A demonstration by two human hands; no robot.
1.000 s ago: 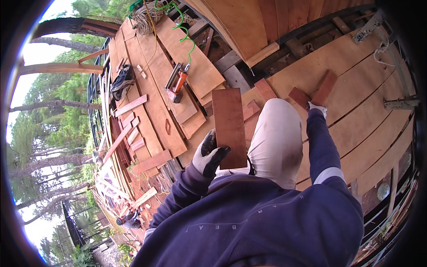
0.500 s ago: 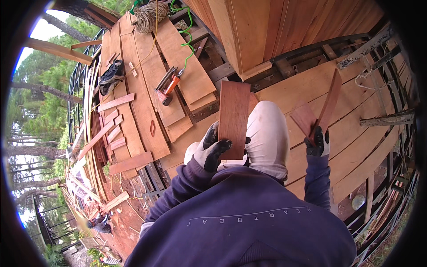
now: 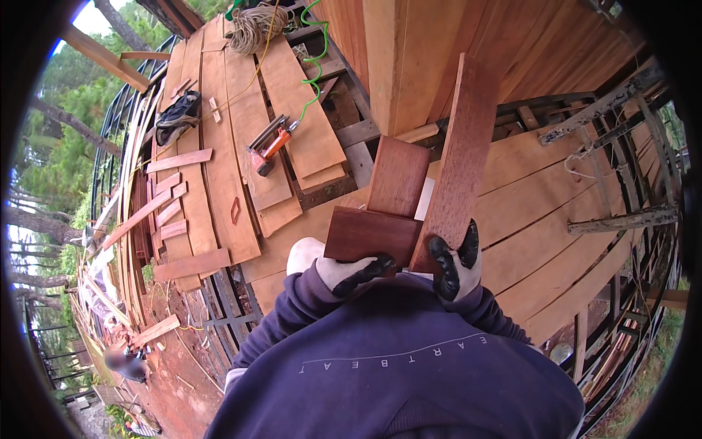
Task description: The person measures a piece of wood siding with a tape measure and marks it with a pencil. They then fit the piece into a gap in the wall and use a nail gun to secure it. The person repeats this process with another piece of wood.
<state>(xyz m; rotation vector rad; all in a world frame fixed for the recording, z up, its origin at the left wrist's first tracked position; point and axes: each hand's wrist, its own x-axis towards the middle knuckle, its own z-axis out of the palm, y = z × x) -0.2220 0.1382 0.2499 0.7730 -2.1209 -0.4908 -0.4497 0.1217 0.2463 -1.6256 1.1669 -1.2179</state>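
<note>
Left hand grasps a short plank, right hand a long plank by its near end, seemingly for steadiness.

Nail gun on planks, left of held boards | bundle farther left | rope coil beyond

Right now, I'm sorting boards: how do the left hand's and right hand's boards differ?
The left board looks short, the right board long. The left board lies crosswise; the right board points away from the body. The left board looks darker than the right board. Both are reddish-brown.
</note>
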